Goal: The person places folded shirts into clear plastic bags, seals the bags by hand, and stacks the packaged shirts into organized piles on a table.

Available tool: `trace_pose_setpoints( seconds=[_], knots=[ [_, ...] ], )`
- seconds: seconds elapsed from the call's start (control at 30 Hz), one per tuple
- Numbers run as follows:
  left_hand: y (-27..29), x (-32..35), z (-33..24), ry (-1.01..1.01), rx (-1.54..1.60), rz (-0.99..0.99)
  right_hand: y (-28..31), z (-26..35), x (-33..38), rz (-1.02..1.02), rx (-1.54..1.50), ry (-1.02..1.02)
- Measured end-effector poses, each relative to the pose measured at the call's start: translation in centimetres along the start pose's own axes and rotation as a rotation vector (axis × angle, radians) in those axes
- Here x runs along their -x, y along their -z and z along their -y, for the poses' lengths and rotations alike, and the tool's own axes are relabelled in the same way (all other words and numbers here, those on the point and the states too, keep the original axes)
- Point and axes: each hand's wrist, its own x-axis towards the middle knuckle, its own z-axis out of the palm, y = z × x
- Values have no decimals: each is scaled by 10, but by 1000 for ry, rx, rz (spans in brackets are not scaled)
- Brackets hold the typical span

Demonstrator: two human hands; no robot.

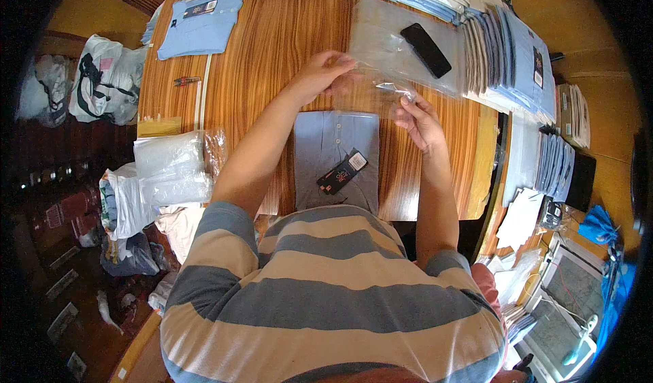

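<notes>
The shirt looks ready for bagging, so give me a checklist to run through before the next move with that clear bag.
1. Left hand grips the clear plastic bag: ok.
2. Right hand pinches the bag's near edge: ok.
3. Bag mouth open: cannot tell.
4. Folded blue shirt lies flat on the wooden table, below the hands: ok.
5. Black hang tag rests on the shirt: ok.
6. Black phone lies on the bag's far end: not ok.
</notes>
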Motion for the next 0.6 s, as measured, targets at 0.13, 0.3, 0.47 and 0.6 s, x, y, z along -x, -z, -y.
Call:
trace_pose_setpoints(
  seconds=[0.13, 0.3, 0.47, 0.6],
  knots=[
    [22, 24, 18, 126, 171, 85, -29, -6, -10, 146, 85, -241],
    [61, 25, 28, 201, -102, 204, -23, -11, -50, 22, -111, -308],
    [64, 41, 35, 253, 105, 41, -30, -15, -71, -74, 244, -128],
    [84, 44, 54, 225, -86, -32, -24, -15, -70, -26, 381, -68]
  ],
)
